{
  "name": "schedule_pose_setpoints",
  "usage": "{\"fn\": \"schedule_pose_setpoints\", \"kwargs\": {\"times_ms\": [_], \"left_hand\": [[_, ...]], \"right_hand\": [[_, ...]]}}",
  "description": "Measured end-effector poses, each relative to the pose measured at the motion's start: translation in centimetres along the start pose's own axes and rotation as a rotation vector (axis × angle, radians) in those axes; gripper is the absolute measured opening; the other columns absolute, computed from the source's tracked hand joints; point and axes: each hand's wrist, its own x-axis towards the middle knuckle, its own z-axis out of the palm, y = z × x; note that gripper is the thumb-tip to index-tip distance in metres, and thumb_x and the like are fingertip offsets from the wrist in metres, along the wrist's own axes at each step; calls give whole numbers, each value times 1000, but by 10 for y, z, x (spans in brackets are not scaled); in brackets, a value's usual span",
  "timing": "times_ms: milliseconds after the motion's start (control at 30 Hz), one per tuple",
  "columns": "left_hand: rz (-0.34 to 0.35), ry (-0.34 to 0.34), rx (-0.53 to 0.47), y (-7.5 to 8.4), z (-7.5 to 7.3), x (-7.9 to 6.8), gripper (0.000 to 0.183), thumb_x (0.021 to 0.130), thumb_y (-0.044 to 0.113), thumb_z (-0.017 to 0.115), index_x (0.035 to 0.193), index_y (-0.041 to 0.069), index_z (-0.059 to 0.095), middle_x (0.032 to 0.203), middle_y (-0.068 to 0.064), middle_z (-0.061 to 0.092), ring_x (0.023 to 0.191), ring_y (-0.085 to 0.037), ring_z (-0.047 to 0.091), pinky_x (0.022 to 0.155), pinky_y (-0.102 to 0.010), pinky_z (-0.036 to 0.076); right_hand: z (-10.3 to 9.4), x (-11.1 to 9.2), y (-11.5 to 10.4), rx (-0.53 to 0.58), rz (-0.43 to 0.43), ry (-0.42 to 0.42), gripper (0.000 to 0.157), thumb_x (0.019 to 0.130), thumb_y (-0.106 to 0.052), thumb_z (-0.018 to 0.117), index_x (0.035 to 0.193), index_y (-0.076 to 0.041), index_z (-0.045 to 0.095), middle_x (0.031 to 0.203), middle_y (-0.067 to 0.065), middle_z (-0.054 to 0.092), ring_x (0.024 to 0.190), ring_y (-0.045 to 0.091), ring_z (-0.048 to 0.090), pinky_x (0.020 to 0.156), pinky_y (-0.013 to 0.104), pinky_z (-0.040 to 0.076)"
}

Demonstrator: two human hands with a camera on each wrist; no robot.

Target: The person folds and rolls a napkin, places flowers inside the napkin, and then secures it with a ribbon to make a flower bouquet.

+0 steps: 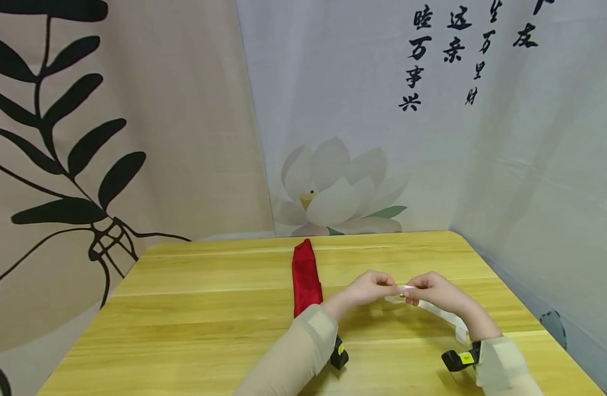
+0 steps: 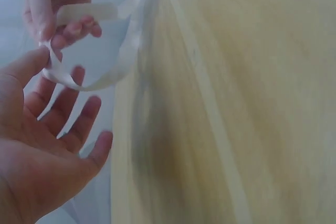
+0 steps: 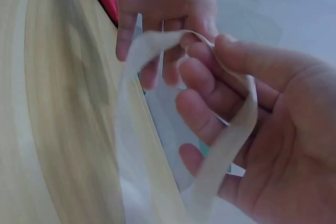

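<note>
A narrow white ribbon (image 1: pixel 441 313) is held up between both hands, above the right part of the wooden table. My left hand (image 1: pixel 371 287) pinches it between thumb and index finger, its other fingers spread loosely in the left wrist view. Right beside it, my right hand (image 1: pixel 434 291) also pinches the ribbon with thumb and curled fingers. In the right wrist view the white ribbon (image 3: pixel 142 51) runs from the fingertips in a loop and hangs down past the right palm. One tail drops below the right wrist in the head view.
A folded red cloth strip (image 1: pixel 305 275) lies on the wooden table (image 1: pixel 209 308), left of the hands and partly behind the left forearm. Black wrist cameras sit under both wrists. Behind the table hangs a printed curtain (image 1: pixel 358 82) with a lotus, leaves and writing.
</note>
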Motion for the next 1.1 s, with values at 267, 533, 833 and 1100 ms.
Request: {"fn": "schedule_pose_setpoints", "kwargs": {"times_ms": [267, 533, 833, 1100], "left_hand": [[77, -50, 20, 2, -16, -6, 23, 92, 24, 67, 77, 7, 65, 68, 5, 59, 59, -7, 38, 56, -21, 32], [94, -63, 52, 6, -38, -16, 20, 90, 17, 70, 77, 2, 66, 63, 4, 57, 58, -7, 47, 55, -19, 39], [54, -50, 96, -1, -64, -23, 22, 91, 22, 69, 77, 5, 66, 65, 5, 56, 59, -7, 47, 54, -21, 40], [18, -28, 124, -4, -90, -34, 31, 91, 31, 68, 83, 1, 65, 66, 4, 51, 61, -9, 44, 55, -24, 38]], "right_hand": [[1, 1, 5, 52, -2, 29, 30, 99, -19, 56, 88, 6, 67, 73, 10, 63, 68, 21, 60, 75, 35, 46], [4, 4, 6, 161, 18, 70, 31, 99, -17, 55, 95, 13, 63, 69, 3, 53, 65, 16, 51, 69, 33, 41], [0, 3, 8, 145, 76, 187, 29, 99, -19, 56, 94, 9, 64, 67, 0, 46, 63, 14, 45, 72, 33, 37], [-3, 2, 14, 202, 80, 245, 30, 100, -20, 55, 98, 8, 65, 69, 1, 47, 64, 14, 46, 68, 33, 39]]}}
